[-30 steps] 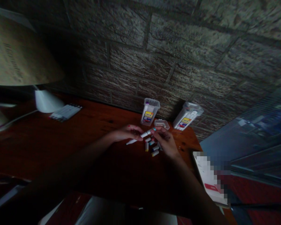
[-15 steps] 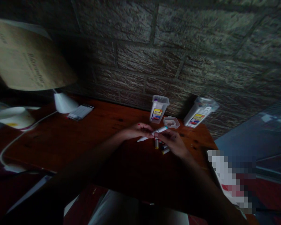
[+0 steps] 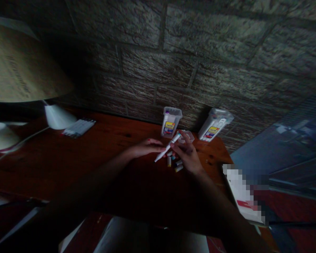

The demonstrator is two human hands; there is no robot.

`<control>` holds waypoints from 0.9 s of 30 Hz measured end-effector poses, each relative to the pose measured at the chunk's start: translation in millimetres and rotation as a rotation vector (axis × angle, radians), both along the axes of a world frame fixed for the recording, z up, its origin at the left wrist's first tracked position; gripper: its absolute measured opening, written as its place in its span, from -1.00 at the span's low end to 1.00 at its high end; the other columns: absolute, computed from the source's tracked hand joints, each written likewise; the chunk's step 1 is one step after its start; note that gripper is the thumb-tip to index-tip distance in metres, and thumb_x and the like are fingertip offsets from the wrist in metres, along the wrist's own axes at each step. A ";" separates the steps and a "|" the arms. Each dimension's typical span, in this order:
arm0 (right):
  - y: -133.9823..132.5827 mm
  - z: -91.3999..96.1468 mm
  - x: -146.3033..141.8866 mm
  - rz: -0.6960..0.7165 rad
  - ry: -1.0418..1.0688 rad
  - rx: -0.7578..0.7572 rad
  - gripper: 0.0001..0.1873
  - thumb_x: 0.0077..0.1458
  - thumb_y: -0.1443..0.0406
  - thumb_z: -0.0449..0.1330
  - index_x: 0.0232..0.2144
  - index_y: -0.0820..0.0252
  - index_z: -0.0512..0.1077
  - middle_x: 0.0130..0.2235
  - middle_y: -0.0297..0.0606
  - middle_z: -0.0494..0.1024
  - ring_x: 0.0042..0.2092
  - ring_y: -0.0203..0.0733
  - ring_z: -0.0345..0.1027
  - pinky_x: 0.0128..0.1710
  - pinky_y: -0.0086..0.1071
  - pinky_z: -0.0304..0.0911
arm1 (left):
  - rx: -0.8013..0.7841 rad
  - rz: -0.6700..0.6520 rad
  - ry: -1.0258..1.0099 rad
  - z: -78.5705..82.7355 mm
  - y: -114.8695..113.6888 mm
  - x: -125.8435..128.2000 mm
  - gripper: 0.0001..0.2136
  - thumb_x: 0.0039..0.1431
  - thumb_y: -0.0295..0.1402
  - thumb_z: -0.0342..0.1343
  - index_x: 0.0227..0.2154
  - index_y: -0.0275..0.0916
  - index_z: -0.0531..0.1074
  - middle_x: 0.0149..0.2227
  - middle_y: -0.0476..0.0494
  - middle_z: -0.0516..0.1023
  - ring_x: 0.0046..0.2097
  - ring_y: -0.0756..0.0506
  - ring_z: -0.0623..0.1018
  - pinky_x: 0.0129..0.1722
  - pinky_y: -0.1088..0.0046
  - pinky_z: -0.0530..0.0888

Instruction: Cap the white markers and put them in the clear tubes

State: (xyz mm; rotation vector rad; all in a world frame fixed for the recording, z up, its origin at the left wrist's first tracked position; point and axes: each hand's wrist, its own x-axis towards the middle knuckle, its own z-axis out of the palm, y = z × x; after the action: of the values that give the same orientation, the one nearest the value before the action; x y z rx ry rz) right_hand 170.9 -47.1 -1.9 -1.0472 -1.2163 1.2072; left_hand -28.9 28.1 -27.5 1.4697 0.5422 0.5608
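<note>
Right now my right hand (image 3: 187, 156) is pinched around a white pen (image 3: 168, 147) near its upper end, so the pen tilts up toward the wall, its capped tip pointing at the boxes. My left hand (image 3: 145, 147) reaches in with fingers curled at the pen's lower half; in this dim light I cannot tell whether it grips or only touches. Just beneath my hands a few short loose pens (image 3: 173, 164) lie scattered on the wooden table (image 3: 107, 147), partly hidden by my right palm. Behind them a clear plastic box (image 3: 170, 122) stands upright against the brick wall (image 3: 173, 63), a second box (image 3: 214, 125) leans beside it, and a small clear lid (image 3: 186, 136) lies between them, just behind my fingers. Far to the left a flat pack of pens (image 3: 78, 127) lies near a white lamp base (image 3: 58, 117), well apart from my hands. A sheet of paper (image 3: 242, 196) lies at the table's right edge.
</note>
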 end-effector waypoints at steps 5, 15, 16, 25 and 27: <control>-0.9 7.0 4.7 -0.028 0.033 0.056 -0.32 -0.03 0.21 0.38 0.15 -0.07 0.30 -0.39 -0.45 0.54 -0.48 -0.35 0.36 -0.52 -0.46 0.26 | 0.012 0.029 -0.013 -0.3 -0.1 2.2 -0.69 0.06 -0.13 0.35 -0.26 -0.28 0.62 -0.26 -0.14 0.69 -0.24 -0.07 0.62 -0.13 0.40 0.48; 14.2 16.5 33.5 -0.364 0.402 -0.049 -0.58 -0.17 0.25 0.29 -0.17 0.07 0.39 -0.45 -0.50 0.42 -0.48 -0.38 0.28 -0.57 -0.52 0.14 | -0.136 0.047 -0.094 -4.9 2.1 2.2 -0.60 0.03 -0.04 0.35 -0.27 -0.31 0.59 -0.35 -0.15 0.67 -0.33 0.00 0.60 -0.25 0.47 0.49; 14.1 16.4 33.8 -0.357 0.396 -0.055 -0.60 -0.16 0.24 0.28 -0.18 0.07 0.39 -0.45 -0.49 0.42 -0.48 -0.37 0.28 -0.58 -0.52 0.13 | -0.136 0.054 -0.093 -5.4 2.4 2.4 -0.61 0.05 -0.05 0.34 -0.26 -0.32 0.59 -0.35 -0.15 0.67 -0.33 0.00 0.60 -0.25 0.47 0.49; 14.1 8.8 26.6 -0.277 0.291 -0.056 -0.74 -0.10 0.21 0.24 -0.28 0.08 0.39 -0.39 -0.39 0.49 -0.41 -0.28 0.35 -0.51 -0.45 0.22 | -0.156 0.070 -0.093 -6.5 3.2 3.5 -0.68 0.12 -0.13 0.31 -0.24 -0.33 0.58 -0.35 -0.16 0.66 -0.33 0.00 0.60 -0.24 0.46 0.49; 11.6 11.3 24.9 -0.221 0.322 -0.088 -0.74 -0.09 0.23 0.25 -0.27 0.07 0.41 -0.41 -0.41 0.48 -0.45 -0.30 0.33 -0.53 -0.46 0.23 | -0.159 0.083 -0.094 -4.9 1.7 4.5 -0.66 0.09 -0.11 0.33 -0.26 -0.34 0.58 -0.36 -0.15 0.65 -0.34 0.00 0.59 -0.24 0.46 0.48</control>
State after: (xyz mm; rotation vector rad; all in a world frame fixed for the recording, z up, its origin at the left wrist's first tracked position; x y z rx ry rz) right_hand 195.8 -35.5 9.4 -0.9788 -0.7844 1.2082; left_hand -24.4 29.9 -32.4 1.2684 0.5624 0.6345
